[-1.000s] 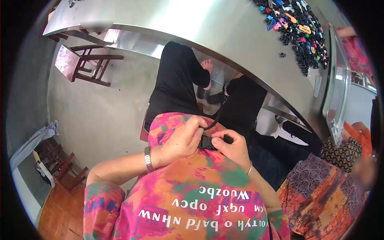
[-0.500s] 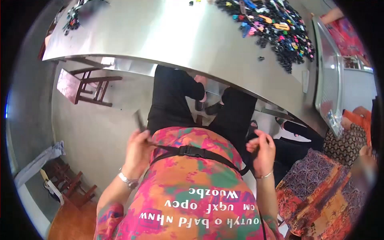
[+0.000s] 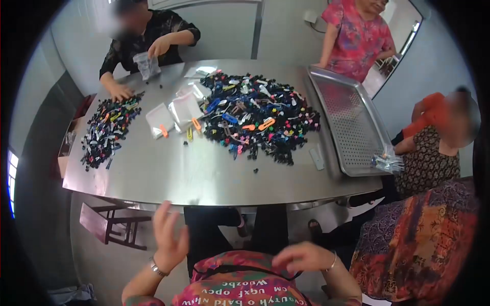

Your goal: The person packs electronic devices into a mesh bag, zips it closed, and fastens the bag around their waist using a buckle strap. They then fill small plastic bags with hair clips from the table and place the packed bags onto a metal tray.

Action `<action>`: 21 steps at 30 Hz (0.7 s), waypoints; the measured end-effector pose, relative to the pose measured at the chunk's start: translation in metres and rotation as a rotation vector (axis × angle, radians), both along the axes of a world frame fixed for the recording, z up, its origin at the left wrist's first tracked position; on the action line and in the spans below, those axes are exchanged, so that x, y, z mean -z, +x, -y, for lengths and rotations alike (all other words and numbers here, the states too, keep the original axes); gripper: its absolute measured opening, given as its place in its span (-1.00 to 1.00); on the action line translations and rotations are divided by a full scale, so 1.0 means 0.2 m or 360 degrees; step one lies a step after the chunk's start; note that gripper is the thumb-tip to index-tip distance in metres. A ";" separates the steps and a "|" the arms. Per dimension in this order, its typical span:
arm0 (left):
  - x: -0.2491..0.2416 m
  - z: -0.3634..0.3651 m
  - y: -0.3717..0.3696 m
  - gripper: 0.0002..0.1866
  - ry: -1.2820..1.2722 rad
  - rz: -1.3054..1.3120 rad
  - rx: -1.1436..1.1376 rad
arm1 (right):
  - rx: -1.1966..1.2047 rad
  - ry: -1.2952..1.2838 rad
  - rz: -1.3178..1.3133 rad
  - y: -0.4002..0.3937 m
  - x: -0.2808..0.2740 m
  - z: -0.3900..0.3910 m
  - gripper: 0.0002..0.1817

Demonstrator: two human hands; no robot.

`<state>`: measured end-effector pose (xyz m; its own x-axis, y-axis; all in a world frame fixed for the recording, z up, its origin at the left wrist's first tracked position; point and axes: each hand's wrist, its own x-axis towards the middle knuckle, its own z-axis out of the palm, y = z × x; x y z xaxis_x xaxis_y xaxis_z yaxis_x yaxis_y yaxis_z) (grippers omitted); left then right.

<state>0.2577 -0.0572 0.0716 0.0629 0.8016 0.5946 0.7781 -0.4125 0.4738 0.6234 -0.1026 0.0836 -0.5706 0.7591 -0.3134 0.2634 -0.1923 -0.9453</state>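
Step, apparently: free-handed pause. Left hand (image 3: 170, 232), fingers spread, near the table (image 3: 153, 183); right hand (image 3: 304, 256) (blurred), fingers loosely parted, near black belt (image 3: 240, 268). Clip pile (image 3: 265, 117) farther, centre-right; contact needs forward reach.

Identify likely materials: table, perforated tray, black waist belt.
Table: probably stainless steel, satin finish; grey with soft, bright reflections.
Perforated tray: likely metal, similar sheen; bright rim, regular holes.
Black waist belt: perhaps synthetic webbing, matte; flat band following the body, weave too small to see.
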 end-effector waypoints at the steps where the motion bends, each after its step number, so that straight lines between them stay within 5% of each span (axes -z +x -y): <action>1: -0.01 -0.08 0.08 -0.51 0.0131 -0.0084 0.0281 | -0.0325 0.0057 -0.0251 0.04 -0.02 0.02 -0.62; 3: 0.01 -0.21 0.25 -0.54 0.0280 -0.0111 0.0624 | -0.0583 0.0115 -0.0445 0.14 -0.05 0.17 -0.61; 5: 0.02 -0.29 0.32 -0.61 0.0211 -0.0206 0.0904 | -0.0239 0.0264 -0.0563 0.21 -0.05 0.36 -0.53; 6: 0.04 -0.31 0.35 -0.61 0.0214 -0.0206 0.0901 | 0.0029 0.0324 -0.0524 0.16 -0.14 0.43 -0.76; 8: 0.08 -0.33 0.41 -0.60 0.0126 -0.0013 0.1006 | 0.0255 -0.0340 -0.0722 0.28 0.13 0.79 -0.27; 12: 0.04 -0.20 0.71 -0.71 -0.0832 0.0463 0.1875 | 0.0723 -0.0525 -0.0840 0.15 0.06 0.95 -0.46; 16: -0.16 0.06 1.05 -0.78 -0.0950 0.0638 0.2942 | 0.0773 -0.0396 -0.0399 0.15 0.18 1.06 -0.52; 18: -0.17 0.14 1.14 -0.75 -0.0960 0.0737 0.3125 | 0.1449 -0.0082 -0.0310 0.04 0.10 1.05 -0.55; 19: -0.17 0.17 1.16 -0.68 -0.0897 0.0673 0.3021 | 0.1169 -0.0368 0.0994 0.15 0.03 1.07 -0.59; 21: -0.12 0.19 1.20 -0.41 -0.0903 0.0361 0.2879 | 0.1823 0.0816 -0.1004 0.07 -0.05 0.91 -0.73</action>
<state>0.4986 -0.0962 0.0960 0.8969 -0.0485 0.4396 -0.4303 -0.3253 0.8420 0.6373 -0.2838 0.0933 0.4955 0.8429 0.2097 -0.2923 0.3892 -0.8736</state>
